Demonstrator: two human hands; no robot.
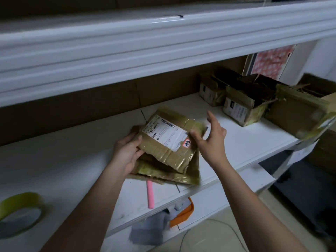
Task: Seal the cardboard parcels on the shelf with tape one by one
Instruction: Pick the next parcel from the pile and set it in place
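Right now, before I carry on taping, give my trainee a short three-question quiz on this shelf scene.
1. True or false: the left hand holds the labelled parcel.
2. The tape roll lies: A) beside the open boxes; B) at the near left of the shelf; C) in the right hand.
3. What pink thing lies in front of the parcel?

Key: 1 true; 2 B; 3 a pink pen-like stick.
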